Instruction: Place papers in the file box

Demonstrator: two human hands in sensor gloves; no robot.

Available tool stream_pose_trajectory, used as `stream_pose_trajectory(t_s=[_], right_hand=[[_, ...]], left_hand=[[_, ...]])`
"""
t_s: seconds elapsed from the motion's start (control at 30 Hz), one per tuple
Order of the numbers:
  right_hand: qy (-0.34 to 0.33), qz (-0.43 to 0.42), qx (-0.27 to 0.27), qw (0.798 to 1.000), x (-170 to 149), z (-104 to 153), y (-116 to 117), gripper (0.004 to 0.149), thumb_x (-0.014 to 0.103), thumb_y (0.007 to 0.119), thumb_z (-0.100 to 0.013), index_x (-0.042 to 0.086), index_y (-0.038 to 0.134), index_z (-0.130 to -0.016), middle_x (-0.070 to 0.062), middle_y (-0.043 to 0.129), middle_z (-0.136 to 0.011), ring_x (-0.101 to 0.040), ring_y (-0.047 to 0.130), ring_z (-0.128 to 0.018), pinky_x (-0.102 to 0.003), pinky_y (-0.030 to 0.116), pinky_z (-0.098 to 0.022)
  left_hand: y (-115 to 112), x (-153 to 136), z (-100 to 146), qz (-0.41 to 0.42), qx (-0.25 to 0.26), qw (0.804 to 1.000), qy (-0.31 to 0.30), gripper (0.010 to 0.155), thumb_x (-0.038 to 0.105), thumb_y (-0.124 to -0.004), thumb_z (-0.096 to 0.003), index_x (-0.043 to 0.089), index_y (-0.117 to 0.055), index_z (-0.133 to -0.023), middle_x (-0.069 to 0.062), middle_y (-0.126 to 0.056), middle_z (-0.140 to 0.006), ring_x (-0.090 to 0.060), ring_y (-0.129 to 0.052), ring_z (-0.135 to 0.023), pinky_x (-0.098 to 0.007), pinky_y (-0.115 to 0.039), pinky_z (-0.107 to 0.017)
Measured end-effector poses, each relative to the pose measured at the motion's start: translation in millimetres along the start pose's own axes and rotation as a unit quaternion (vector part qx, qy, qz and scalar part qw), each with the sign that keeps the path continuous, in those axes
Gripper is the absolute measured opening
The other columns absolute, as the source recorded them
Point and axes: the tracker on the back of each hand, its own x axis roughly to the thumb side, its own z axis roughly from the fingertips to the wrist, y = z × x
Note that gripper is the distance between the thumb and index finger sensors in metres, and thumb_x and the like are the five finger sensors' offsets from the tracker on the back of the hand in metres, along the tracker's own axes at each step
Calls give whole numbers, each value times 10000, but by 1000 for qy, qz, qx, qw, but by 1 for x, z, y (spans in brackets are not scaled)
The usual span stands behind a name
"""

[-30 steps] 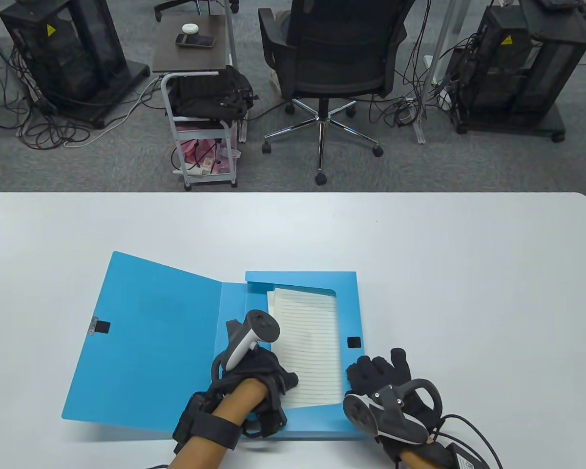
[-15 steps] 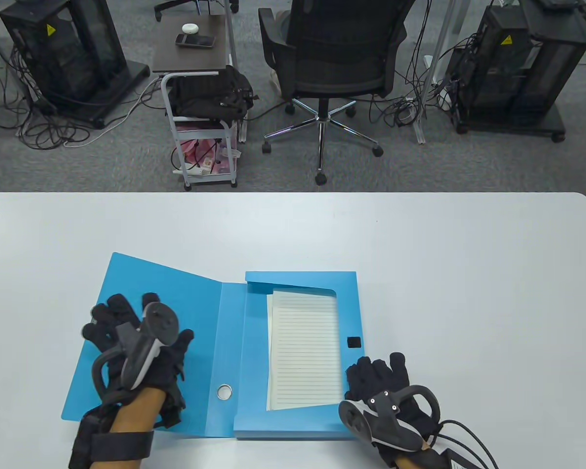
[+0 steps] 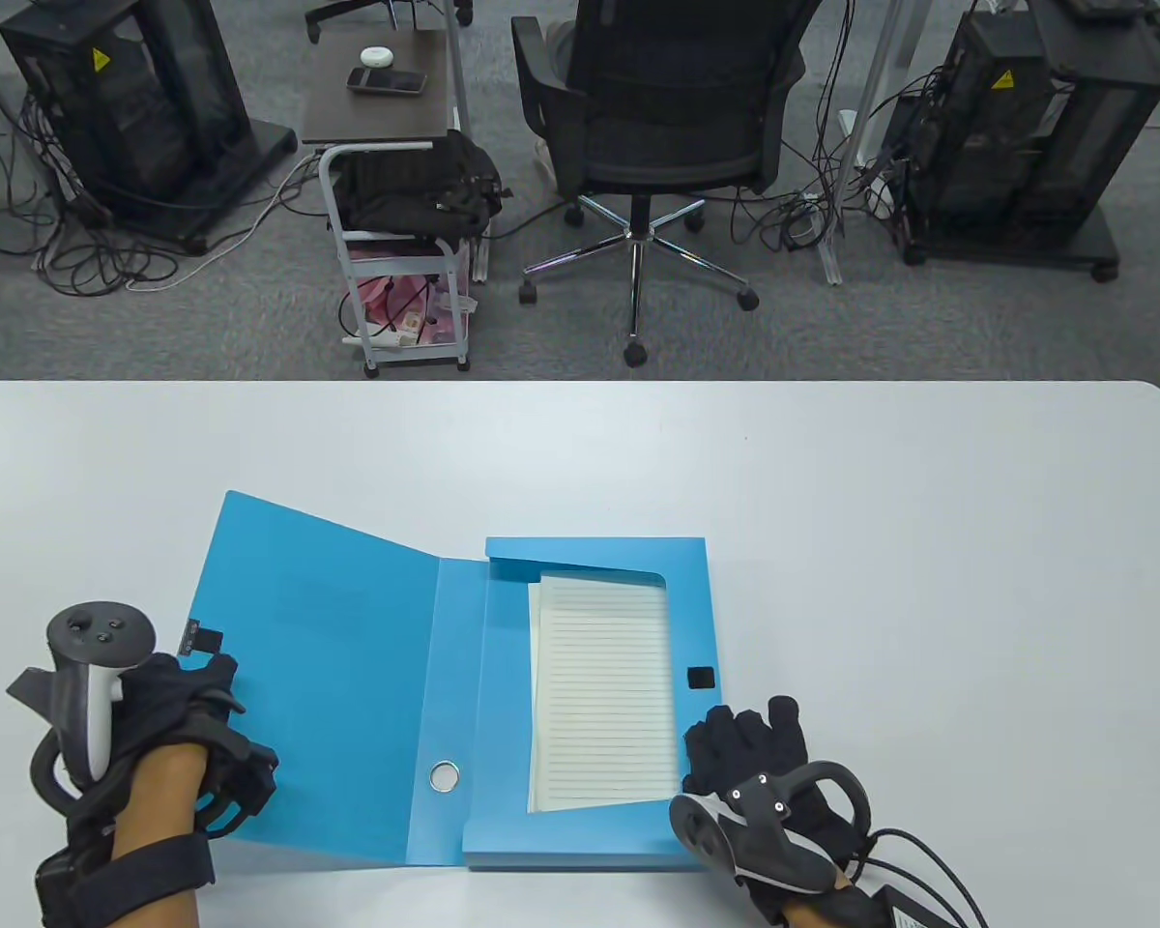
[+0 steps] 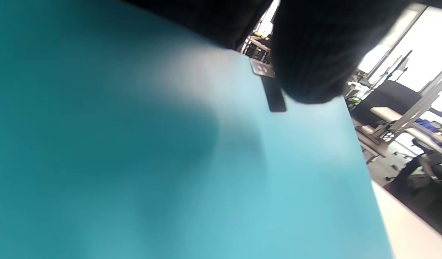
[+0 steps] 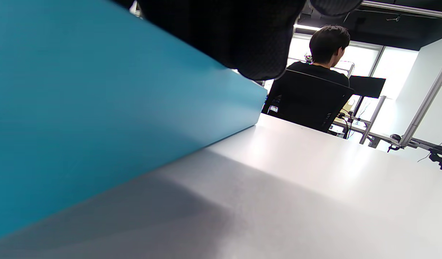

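Observation:
The blue file box (image 3: 594, 554) lies open on the white table, its lid (image 3: 329, 657) folded out to the left. Lined papers (image 3: 599, 696) lie inside the tray. My left hand (image 3: 208, 710) grips the lid's left edge beside the black fastening tab (image 3: 203, 640). In the left wrist view the lid (image 4: 170, 162) fills the frame, with a gloved fingertip (image 4: 311, 54) by the tab (image 4: 273, 97). My right hand (image 3: 744, 744) rests with spread fingers on the box's front right corner. In the right wrist view its fingers (image 5: 242, 36) lie on top of the blue wall (image 5: 80, 108).
A black fastening patch (image 3: 701, 677) sits on the box's right wall and a round finger hole (image 3: 444, 775) on its spine. White table (image 3: 928, 580) stretches to the right and behind the box. An office chair (image 3: 657, 116) and a cart (image 3: 401, 193) stand beyond the far edge.
My left hand has moved from the papers leftward across the lid to its left edge. The lid's far left corner has risen slightly. The right hand has stayed put.

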Motion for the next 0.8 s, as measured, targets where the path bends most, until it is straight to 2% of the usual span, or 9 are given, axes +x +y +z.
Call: stream_pose_trajectory(t_s=[0.13, 0.17, 0.23, 0.3, 0.33, 0.43, 0.5, 0.57, 0.8], right_hand=[[0, -4, 1, 1000, 0, 0, 1, 505, 445, 571, -449, 208, 639, -889, -77, 680, -1005, -326, 793, -863, -658, 523, -701], [0, -8, 3, 1000, -1, -1, 1, 505, 446, 571, -449, 208, 637, -889, -78, 676, -1004, -328, 797, -862, -664, 525, -697], [6, -33, 8, 999, -4, -1, 1, 504, 446, 579, -448, 207, 636, -888, -78, 669, -1005, -335, 803, -863, -661, 539, -692], [8, -54, 10, 998, -7, -1, 2, 505, 446, 591, -448, 205, 638, -889, -82, 660, -1009, -343, 806, -866, -661, 547, -689], [9, -62, 10, 998, -9, -1, 2, 507, 451, 592, -447, 207, 638, -889, -78, 657, -1011, -341, 810, -867, -660, 554, -688], [13, -89, 12, 996, -12, -1, 2, 510, 458, 608, -443, 206, 645, -885, -82, 655, -1008, -339, 829, -859, -640, 567, -691], [14, -96, 13, 995, -14, -2, 1, 503, 449, 609, -444, 204, 648, -882, -83, 655, -1003, -330, 848, -844, -602, 576, -703], [16, -105, 16, 994, -16, -2, 1, 501, 445, 611, -444, 204, 650, -882, -83, 659, -1001, -305, 883, -825, -567, 608, -703], [26, -157, 14, 987, -25, -3, 1, 480, 433, 620, -443, 213, 685, -864, -69, 679, -990, -269, 910, -808, -522, 609, -709]], left_hand=[[15, 16, 13, 109, -136, 983, -52, 535, 335, -884, -356, 33, -843, -796, -182, -1049, -529, -371, -1118, -309, -537, -802, -475], [13, 25, 17, 149, -208, 960, -114, 488, 275, -860, -379, 12, -832, -790, -219, -1030, -565, -410, -1117, -358, -547, -783, -501], [8, 39, 33, 157, -297, 924, -184, 531, 258, -846, -396, -24, -764, -838, -268, -971, -636, -439, -1100, -446, -551, -755, -537], [-2, 52, 49, 149, -348, 891, -252, 589, 291, -848, -398, -37, -715, -869, -290, -934, -669, -435, -1092, -476, -548, -754, -541], [-7, 61, 61, 148, -360, 879, -274, 603, 295, -841, -410, -44, -684, -883, -299, -909, -688, -437, -1077, -502, -548, -738, -558], [-21, 83, 93, 151, -279, 888, -334, 590, 311, -861, -390, -58, -745, -835, -294, -963, -600, -407, -1116, -395, -516, -795, -510], [-34, 97, 110, 145, -265, 883, -360, 582, 311, -865, -383, -65, -764, -817, -292, -980, -566, -395, -1130, -353, -508, -816, -495], [-50, 110, 123, 130, -283, 866, -390, 582, 322, -865, -385, -59, -765, -813, -283, -981, -560, -384, -1134, -345, -500, -824, -493], [-109, 147, 151, 143, -316, 844, -409, 583, 322, -880, -382, -70, -777, -800, -304, -977, -532, -398, -1129, -317, -500, -827, -486]])
